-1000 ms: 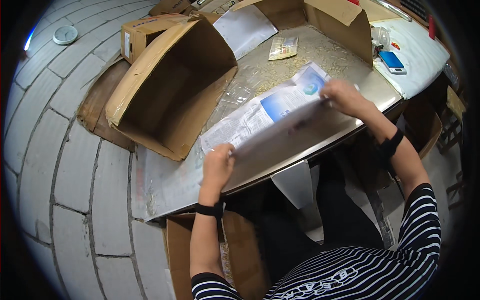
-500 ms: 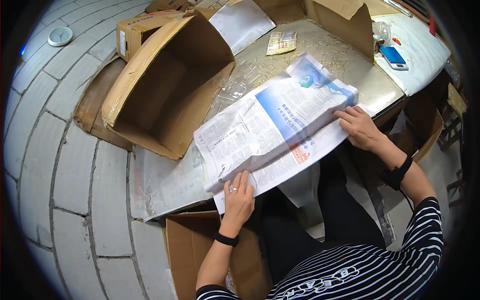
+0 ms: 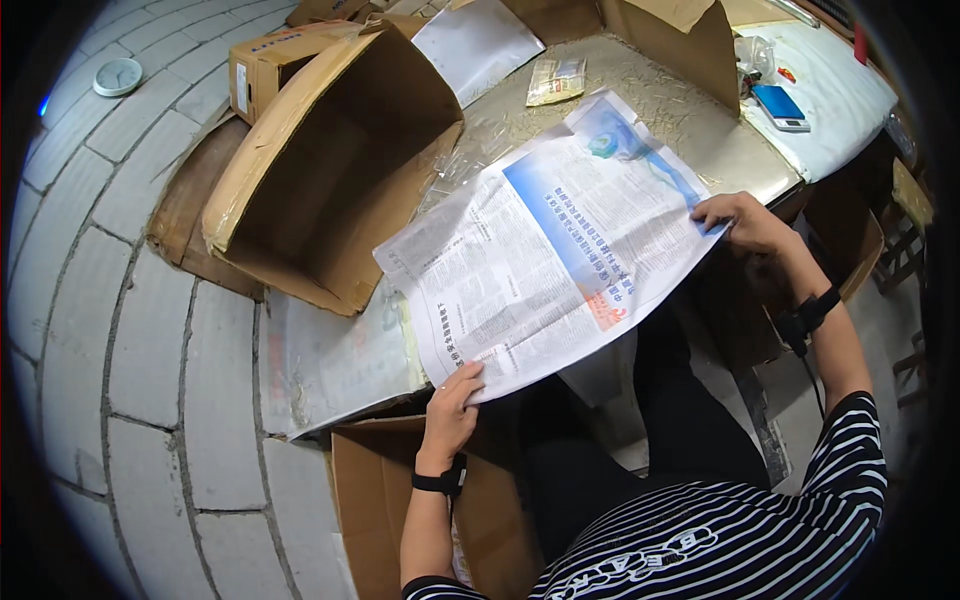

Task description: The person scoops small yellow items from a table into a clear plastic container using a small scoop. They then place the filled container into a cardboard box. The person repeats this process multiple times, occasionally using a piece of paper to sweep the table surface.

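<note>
A printed newspaper sheet (image 3: 540, 260) with a blue band spreads over the near part of the table and past its front edge. My left hand (image 3: 452, 408) grips its near left corner, fingertips on the upper side. At the sheet's right edge, my right hand (image 3: 745, 222) is closed on the corner beside the blue printing. The paper is slightly wavy, and its far edge rests toward the tabletop (image 3: 690, 130). A black band circles each wrist.
A large open cardboard box (image 3: 340, 170) lies tilted on the left. Clear plastic pieces (image 3: 470, 150), a small printed packet (image 3: 556, 82) and scattered thin bits lie beyond the sheet. A blue-topped scale (image 3: 780, 107) sits far right. Another carton (image 3: 380, 500) stands below the table edge.
The folded near part of the newspaper has opened out into a flatter sheet. My right hand has moved up and right; my left hand has shifted slightly left and down.
</note>
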### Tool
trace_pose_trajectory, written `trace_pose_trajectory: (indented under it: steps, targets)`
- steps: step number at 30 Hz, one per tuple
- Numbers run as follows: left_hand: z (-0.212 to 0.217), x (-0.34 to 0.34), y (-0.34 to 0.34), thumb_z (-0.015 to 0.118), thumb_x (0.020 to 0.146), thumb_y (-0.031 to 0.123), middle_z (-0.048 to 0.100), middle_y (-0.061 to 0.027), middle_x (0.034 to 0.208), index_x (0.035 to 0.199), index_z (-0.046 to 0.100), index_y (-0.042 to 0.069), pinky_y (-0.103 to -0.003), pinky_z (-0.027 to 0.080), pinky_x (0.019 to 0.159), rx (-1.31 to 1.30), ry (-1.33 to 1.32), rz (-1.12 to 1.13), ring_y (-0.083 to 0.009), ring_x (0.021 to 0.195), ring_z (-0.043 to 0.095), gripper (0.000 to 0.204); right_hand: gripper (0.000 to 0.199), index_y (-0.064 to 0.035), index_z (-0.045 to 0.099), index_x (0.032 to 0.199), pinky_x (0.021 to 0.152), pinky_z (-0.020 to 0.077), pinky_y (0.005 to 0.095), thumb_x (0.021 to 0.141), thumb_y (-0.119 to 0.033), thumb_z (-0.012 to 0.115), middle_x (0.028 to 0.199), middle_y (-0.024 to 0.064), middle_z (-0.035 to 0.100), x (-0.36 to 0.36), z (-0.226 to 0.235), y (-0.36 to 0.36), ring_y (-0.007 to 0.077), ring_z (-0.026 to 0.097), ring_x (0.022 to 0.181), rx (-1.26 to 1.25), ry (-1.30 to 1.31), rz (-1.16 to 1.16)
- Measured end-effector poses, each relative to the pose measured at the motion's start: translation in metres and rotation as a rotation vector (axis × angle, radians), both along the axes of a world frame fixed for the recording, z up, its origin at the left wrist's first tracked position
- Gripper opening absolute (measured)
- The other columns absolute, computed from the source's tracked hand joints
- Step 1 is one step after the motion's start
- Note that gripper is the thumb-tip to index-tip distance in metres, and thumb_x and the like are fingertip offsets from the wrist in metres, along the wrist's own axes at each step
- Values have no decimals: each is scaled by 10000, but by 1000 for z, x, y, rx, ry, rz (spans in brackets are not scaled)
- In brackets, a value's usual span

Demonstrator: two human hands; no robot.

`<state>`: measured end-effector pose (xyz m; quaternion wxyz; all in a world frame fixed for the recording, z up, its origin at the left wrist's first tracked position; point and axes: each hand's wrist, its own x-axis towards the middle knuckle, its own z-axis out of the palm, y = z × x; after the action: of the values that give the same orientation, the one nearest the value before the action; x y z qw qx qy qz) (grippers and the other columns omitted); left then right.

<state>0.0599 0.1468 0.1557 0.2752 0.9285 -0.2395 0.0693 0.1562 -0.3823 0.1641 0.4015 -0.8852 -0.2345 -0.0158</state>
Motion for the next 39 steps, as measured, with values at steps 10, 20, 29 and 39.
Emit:
trace_pose_trajectory:
  steps: [10,20,29,39]
  targets:
    - [10,17,20,659,791,-56,702,-87,1007,915,716,-7,-293,447,930,-511,490,326,-201,1044,616,145,180,2,706,851,944,450,339,678,-30,742,1049,114,689,12,-5,-20,244,608,1060,177,141,-40]
    - [-2,16,30,687,768,-33,668,-93,1080,848,706,-26,-285,450,881,-773,542,451,-145,961,597,83,240,55,676,929,766,457,288,735,-85,700,955,109,675,10,-11,-2,159,591,855,246,160,-270]
    - [-6,33,16,763,683,101,595,-171,1033,764,591,0,-407,432,860,161,169,475,-319,1000,549,215,208,51,661,848,799,447,318,713,-95,724,951,101,621,19,-17,-6,232,578,870,140,58,-255]
    - [18,30,-166,642,833,191,334,-217,1454,1392,342,-18,-493,309,1064,351,-217,-139,-381,1340,333,668,243,20,660,902,857,440,333,710,-101,746,1009,123,619,21,-25,-7,279,567,946,107,18,-243]
